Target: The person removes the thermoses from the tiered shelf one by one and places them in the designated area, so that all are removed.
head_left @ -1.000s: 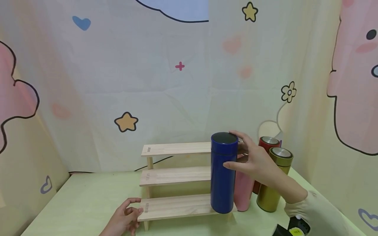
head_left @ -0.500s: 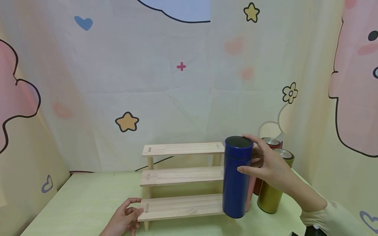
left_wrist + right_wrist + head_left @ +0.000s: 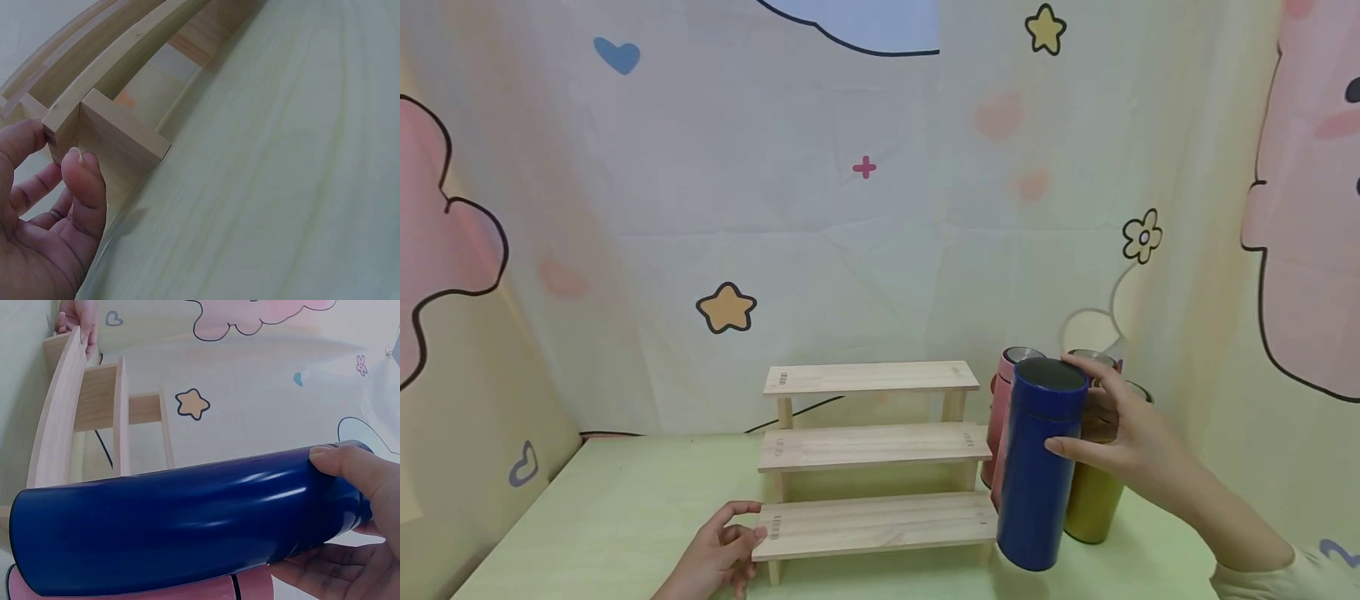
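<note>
Cartoon-print curtains close off the back and sides of a pale green table [image 3: 610,517], and I work low in front of them. My right hand [image 3: 1131,442] grips the blue bottle [image 3: 1040,467] near its top, thumb on the near side and fingers wrapped round the back, holding it tilted slightly just past the right end of the wooden step shelf [image 3: 872,450]. Its base seems to hang just above the table, though I cannot tell for sure from the head view. Right behind it stand a pink bottle [image 3: 1003,408] and a gold bottle [image 3: 1093,500], with a red bottle [image 3: 1093,360] mostly hidden behind my fingers. My left hand [image 3: 718,558] rests at the left end of the shelf's lowest step, thumb and curled fingers pinching that corner, which the left wrist view shows plainly.

To handle this well, I judge I should keep the grip high and firm, bring the blue bottle upright before lowering it, and leave a gap from the pink bottle so nothing gets knocked. Holding the shelf steady with my left hand helps.
</note>
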Demonstrator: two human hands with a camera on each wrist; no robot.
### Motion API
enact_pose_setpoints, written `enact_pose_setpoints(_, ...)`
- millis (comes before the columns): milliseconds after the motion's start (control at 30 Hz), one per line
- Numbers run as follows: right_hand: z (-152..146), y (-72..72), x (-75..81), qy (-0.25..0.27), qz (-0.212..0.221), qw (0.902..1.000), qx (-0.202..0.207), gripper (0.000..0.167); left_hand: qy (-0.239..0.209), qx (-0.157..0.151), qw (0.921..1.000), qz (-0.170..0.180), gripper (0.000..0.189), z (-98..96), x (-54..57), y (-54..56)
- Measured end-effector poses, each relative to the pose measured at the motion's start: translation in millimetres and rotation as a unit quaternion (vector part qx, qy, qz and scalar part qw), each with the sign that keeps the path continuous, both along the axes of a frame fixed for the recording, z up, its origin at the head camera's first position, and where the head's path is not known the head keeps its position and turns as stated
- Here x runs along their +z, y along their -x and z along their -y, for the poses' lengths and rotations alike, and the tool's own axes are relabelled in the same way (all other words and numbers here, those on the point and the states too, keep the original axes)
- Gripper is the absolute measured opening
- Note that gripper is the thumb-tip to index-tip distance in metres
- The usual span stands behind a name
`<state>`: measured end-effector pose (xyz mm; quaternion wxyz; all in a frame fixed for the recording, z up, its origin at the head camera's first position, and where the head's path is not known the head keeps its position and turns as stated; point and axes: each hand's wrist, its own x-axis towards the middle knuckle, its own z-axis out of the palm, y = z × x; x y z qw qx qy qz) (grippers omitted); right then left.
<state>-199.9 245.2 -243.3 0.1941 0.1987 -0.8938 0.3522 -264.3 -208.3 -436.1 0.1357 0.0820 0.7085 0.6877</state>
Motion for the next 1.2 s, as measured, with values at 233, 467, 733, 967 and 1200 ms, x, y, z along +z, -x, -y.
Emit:
enact_pose_setpoints(233, -16, -4.5, -10.7, -0.006, -0.009, 0.9996, -0.026, 0.088, 0.005, 0.006, 1.0, 0.001, 0.061, -0.5, 1.7, -1.3)
enact_pose_setpoints(467, -21, -6.2, -23.8, -0.001, -0.018, 0.9996, -0.023, 0.086, 0.008, 0.006, 1.0, -0.003, 0.06, -1.1, 3.1, -1.7)
enact_pose_setpoints(733, -24, -4.8, -40.7, -0.003, 0.003, 0.9986, -0.054, 0.09, 0.004, -0.002, 1.0, -0.003, 0.058, -0.4, 1.1, -0.2)
enact_pose_setpoints(967, -30, -4.0, -50.5, -0.01, 0.017, 0.9972, -0.073, 0.09, 0.004, -0.001, 1.0, 0.001, 0.058, -0.1, 0.0, 0.6)
enact_pose_setpoints(1200, -36, -0.9, -57.3, 0.0, 0.006, 0.9972, -0.074, 0.09, 0.003, -0.007, 1.0, -0.006, 0.058, 0.6, -0.7, 0.6)
